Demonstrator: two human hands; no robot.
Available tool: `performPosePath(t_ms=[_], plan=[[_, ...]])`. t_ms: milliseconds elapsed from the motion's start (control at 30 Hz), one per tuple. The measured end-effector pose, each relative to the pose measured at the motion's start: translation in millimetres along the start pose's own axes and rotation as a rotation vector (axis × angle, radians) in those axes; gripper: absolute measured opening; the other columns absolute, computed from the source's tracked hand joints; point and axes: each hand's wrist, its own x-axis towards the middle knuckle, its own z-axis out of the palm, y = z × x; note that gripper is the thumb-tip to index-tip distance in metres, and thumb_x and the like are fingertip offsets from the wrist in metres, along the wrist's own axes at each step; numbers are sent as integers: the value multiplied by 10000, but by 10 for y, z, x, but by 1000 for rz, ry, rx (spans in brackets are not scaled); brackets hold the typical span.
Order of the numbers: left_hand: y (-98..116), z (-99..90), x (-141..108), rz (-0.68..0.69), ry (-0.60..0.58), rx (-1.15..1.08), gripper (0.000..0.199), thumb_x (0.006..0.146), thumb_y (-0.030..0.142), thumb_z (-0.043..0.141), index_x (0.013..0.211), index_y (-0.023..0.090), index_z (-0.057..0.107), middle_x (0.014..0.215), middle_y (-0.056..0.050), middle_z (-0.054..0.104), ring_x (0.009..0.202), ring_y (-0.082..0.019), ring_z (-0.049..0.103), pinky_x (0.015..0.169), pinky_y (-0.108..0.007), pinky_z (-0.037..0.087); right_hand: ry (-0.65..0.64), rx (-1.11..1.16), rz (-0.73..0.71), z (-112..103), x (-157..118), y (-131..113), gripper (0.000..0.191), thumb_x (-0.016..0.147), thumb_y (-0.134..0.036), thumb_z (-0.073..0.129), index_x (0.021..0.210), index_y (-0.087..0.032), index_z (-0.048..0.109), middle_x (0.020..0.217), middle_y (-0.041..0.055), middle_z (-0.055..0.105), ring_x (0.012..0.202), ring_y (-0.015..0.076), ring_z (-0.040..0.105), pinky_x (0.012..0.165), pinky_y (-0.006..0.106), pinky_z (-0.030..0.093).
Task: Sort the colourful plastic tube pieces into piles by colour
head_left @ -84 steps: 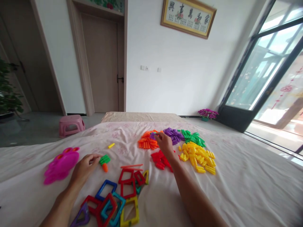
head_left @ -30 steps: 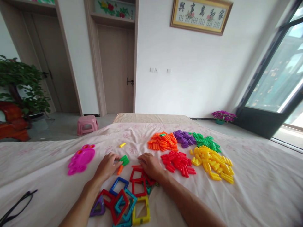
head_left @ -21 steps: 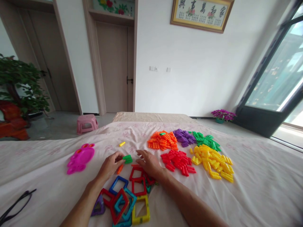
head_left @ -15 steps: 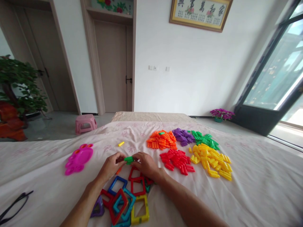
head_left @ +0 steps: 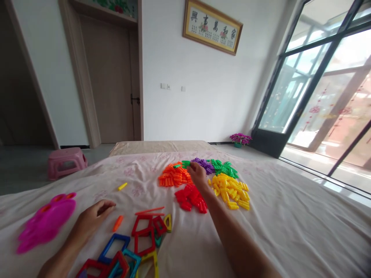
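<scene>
My right hand (head_left: 198, 173) reaches over the piles, its fingers closed on a green plastic building piece (head_left: 186, 163) between the orange and purple heaps. Lower left, my left hand (head_left: 94, 216) hovers over the cloth with loosely curled fingers, nothing visible in them. Close to it lie a single orange piece (head_left: 117, 223) and a yellow piece (head_left: 122, 186). Around my right hand are heaps of orange pieces (head_left: 171, 175), purple pieces (head_left: 205, 165), green pieces (head_left: 224, 168), red pieces (head_left: 189, 197) and yellow pieces (head_left: 230, 189).
Magnetic frame tiles (head_left: 145, 241) in several colours lie at the front. A magenta paw-shaped tray (head_left: 48, 224) sits at left. The cloth-covered table (head_left: 261, 231) is wrinkled. Beyond it stand a pink stool (head_left: 66, 162) and a potted flower plant (head_left: 240, 139).
My hands have parted. The right one moved forward to the piles with the green piece; the left one let go of it and drew left. The view has turned right.
</scene>
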Motion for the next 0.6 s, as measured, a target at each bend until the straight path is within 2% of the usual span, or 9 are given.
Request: performPosePath(t_ms=[133, 233, 333, 400, 467, 533, 600], plan=[[-28, 29, 14, 5, -9, 11, 299, 755, 463, 573, 885, 219, 688, 906, -28, 749, 876, -221, 696, 770, -268, 536, 121, -254, 154, -686, 341, 595, 300, 784, -372, 497, 729, -148, 689, 585, 0, 593, 582, 134, 514, 523, 214, 316], [-66, 48, 31, 2, -22, 20, 296, 767, 447, 565, 903, 215, 689, 925, -31, 747, 889, -214, 695, 777, -260, 530, 116, -426, 303, -1160, 488, 978, 308, 790, -362, 505, 779, -149, 727, 589, 23, 627, 641, 160, 589, 549, 210, 349], [-102, 54, 41, 0, -30, 30, 297, 765, 446, 577, 913, 218, 695, 925, -28, 750, 888, -212, 694, 763, -250, 526, 94, -583, 453, -1494, 559, 1232, 262, 760, -287, 538, 839, -162, 754, 677, 65, 691, 726, 194, 645, 598, 223, 394], [-108, 53, 41, -12, -32, 34, 296, 763, 446, 580, 915, 220, 698, 923, -24, 751, 884, -208, 695, 757, -243, 524, 104, -616, 485, -1590, 581, 1314, 284, 752, -232, 536, 905, -150, 760, 806, 113, 726, 811, 230, 666, 640, 247, 422], [-96, 51, 35, -16, -37, 33, 296, 766, 445, 577, 913, 220, 700, 926, -24, 751, 887, -206, 696, 758, -238, 523, 114, -612, 473, -1560, 597, 1326, 336, 774, -216, 525, 1021, -156, 745, 964, 133, 731, 908, 245, 667, 695, 261, 443], [-68, 47, 26, -6, -35, 37, 294, 770, 443, 571, 908, 219, 702, 931, -26, 750, 888, -207, 696, 761, -239, 523, 105, -593, 431, -1403, 613, 1266, 357, 809, -244, 525, 1105, -205, 719, 1059, 94, 725, 973, 222, 659, 755, 251, 451], [-36, 43, 15, 4, -18, 48, 285, 772, 438, 566, 898, 223, 704, 931, -24, 751, 882, -209, 696, 762, -244, 523, 55, -548, 338, -1144, 624, 1133, 330, 838, -281, 529, 1109, -245, 714, 1059, 47, 730, 980, 193, 657, 789, 234, 452]])
